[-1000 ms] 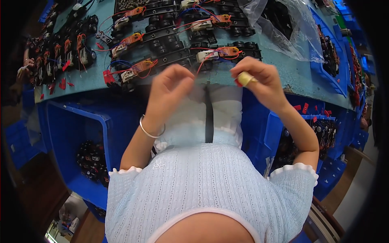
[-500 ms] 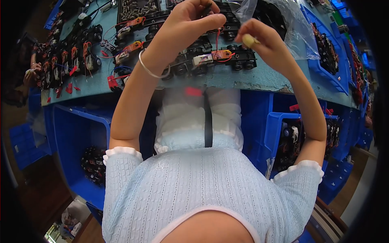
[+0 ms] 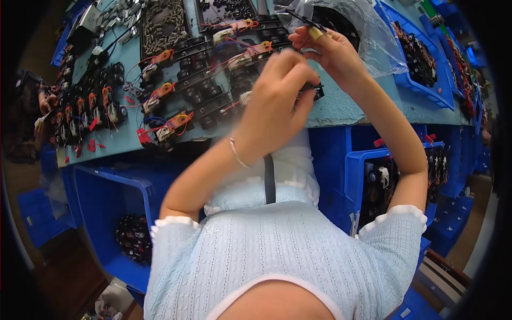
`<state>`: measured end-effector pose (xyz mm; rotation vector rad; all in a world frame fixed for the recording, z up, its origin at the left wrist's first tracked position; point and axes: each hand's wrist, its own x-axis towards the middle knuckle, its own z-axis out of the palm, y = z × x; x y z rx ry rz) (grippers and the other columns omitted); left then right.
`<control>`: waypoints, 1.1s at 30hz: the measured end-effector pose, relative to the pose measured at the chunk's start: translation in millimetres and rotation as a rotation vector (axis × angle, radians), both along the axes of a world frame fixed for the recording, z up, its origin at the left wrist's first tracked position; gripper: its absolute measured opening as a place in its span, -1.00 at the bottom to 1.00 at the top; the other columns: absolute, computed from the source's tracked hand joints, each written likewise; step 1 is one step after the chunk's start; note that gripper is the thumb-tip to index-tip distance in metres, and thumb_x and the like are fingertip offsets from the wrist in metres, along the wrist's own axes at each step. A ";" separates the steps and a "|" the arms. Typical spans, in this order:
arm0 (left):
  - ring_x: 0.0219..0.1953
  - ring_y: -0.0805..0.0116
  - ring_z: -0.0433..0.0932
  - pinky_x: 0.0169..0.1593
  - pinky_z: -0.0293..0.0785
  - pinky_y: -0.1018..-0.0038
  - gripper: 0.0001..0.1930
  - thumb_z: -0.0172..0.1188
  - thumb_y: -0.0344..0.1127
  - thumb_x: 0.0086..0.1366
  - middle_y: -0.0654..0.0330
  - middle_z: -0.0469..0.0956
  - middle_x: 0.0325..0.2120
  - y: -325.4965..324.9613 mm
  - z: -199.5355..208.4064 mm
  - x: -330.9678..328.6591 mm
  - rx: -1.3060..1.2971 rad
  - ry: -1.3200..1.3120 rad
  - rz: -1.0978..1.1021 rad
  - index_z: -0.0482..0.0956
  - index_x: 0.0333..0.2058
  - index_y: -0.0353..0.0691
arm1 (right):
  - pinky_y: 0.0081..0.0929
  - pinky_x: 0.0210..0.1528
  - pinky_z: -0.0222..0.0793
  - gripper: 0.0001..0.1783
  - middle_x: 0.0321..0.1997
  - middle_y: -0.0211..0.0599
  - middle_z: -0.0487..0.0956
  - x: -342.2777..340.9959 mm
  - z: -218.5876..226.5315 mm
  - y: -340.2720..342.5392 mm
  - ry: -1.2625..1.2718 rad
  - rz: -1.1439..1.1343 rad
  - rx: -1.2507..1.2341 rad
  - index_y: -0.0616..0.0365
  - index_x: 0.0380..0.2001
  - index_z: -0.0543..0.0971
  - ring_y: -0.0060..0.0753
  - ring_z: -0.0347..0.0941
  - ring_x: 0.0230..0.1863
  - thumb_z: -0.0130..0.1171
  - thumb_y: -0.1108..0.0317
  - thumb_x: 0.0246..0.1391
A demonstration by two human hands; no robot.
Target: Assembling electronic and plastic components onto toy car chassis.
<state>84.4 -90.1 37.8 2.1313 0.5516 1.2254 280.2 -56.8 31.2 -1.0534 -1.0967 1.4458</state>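
My left hand (image 3: 277, 101), a bracelet at its wrist, is closed over the nearest toy-vehicle chassis. A dark bit shows at its fingertips, but whether it is held is unclear. Farther back, my right hand (image 3: 336, 56) has a yellow finger cot (image 3: 316, 34) on one finger. Its fingers are bent round a slender black part (image 3: 305, 19), whose kind I cannot make out. To the left lie several black chassis (image 3: 200, 80) with wheels, orange housings and loose wires. One orange-and-white unit (image 3: 173, 125) sits close to the table edge.
A black tray of small metal parts (image 3: 164, 32) stands at the back, beside another tray of small black pieces (image 3: 226, 10). Clear plastic wrap (image 3: 381, 42) lies right of my hands. Blue crates (image 3: 418, 58) stand right and below the table. Another person's hand (image 3: 49, 104) shows far left.
My left hand has come down and right, toward the near chassis. My right hand has moved slightly up and left, with a slender black part now at its fingers.
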 end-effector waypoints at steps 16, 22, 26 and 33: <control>-0.57 0.67 0.28 -0.43 0.27 0.70 -0.90 0.05 -0.36 0.33 0.37 0.39 -0.59 36.7 -45.8 29.0 -0.854 -0.684 0.198 0.48 -0.35 -0.23 | -0.65 -0.17 0.31 -0.79 -0.48 -0.44 0.50 -28.1 -20.6 0.6 0.129 -0.015 0.088 0.13 -0.27 0.53 -0.65 0.39 -0.38 0.03 0.23 0.24; -0.64 0.74 0.15 -0.58 0.06 0.72 -0.89 0.02 -0.38 0.34 0.45 0.31 -0.67 54.2 -56.9 1.1 -1.180 -0.863 -0.130 0.48 -0.38 -0.20 | -0.60 -0.28 0.38 -0.79 -0.64 -0.47 0.31 -13.5 -44.1 19.9 0.260 0.358 -0.035 0.13 -0.24 0.43 -0.59 0.32 -0.54 -0.10 0.23 0.30; -0.64 0.75 0.15 -0.60 0.07 0.74 -0.89 -0.01 -0.40 0.33 0.46 0.31 -0.68 51.5 -53.5 -2.5 -0.921 -0.467 0.088 0.47 -0.38 -0.21 | -0.57 -0.30 0.41 -0.83 -0.55 -0.39 0.41 -2.6 -43.3 20.6 -0.225 0.274 0.002 0.16 -0.15 0.42 -0.56 0.39 -0.47 -0.05 0.33 0.27; -0.55 0.73 0.27 -0.55 0.19 0.74 -0.90 -0.01 -0.43 0.29 0.43 0.37 -0.59 35.7 -29.2 5.6 -0.893 -0.373 -0.027 0.48 -0.39 -0.22 | -0.58 -0.27 0.42 -0.65 -0.33 -0.30 0.50 -7.8 -9.2 7.0 -0.911 -0.009 0.830 0.17 -0.05 0.47 -0.49 0.48 -0.34 0.07 0.58 0.05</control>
